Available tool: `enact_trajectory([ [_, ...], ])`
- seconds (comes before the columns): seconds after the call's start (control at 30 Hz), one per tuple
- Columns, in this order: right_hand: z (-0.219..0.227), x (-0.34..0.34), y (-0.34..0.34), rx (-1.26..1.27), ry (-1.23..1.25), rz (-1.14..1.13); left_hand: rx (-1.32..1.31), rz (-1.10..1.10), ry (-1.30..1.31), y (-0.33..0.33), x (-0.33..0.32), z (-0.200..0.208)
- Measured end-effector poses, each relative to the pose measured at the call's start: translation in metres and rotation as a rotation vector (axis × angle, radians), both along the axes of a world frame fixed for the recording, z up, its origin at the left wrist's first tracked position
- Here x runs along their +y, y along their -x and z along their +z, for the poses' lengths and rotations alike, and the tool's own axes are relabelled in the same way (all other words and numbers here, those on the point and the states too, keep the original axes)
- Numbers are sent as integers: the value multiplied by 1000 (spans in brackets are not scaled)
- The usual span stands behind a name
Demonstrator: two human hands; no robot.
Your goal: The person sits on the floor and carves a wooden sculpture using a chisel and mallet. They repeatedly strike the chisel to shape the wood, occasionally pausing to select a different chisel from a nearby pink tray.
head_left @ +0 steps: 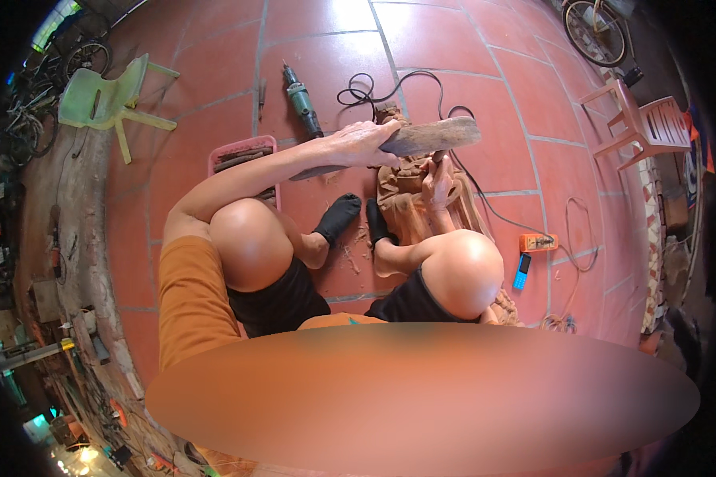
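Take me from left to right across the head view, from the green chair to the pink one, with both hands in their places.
Pale green chair → pink basket → green power tool → left hand → right hand → blue phone → pink chair.

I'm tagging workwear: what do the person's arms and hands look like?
The left hand and right hand are ungloved. A short, orange-brown fabric sleeve leaves the left forearm bare. Any right sleeve is hidden.

Tools (245,157), apparently, in basket (247,142) | basket left of carving (402,199) | phone (522,273) beside socket (538,242)
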State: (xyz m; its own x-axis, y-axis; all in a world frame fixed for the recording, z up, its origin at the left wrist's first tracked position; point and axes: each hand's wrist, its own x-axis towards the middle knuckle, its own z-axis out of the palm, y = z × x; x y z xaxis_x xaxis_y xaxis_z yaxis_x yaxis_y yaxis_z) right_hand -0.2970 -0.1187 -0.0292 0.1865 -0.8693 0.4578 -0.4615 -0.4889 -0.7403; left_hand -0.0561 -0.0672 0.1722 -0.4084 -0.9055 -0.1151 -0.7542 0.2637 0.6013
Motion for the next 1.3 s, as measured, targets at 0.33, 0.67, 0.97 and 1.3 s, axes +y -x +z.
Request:
enact_trajectory([
  [0.33,-6,-3,1,-120,-88,-83,-118,-25,54,19,4,5],
  [0.67,-6,-6,3,-121,-58,-48,-210,12,60,28,8,3],
  [0.97,-3,-6,1,-149,-29,-58,-142,-64,119,20,-1,-8],
  [1.3,-6,-3,1,-312,-166,-28,-83,-78,113,16,-6,-15],
])
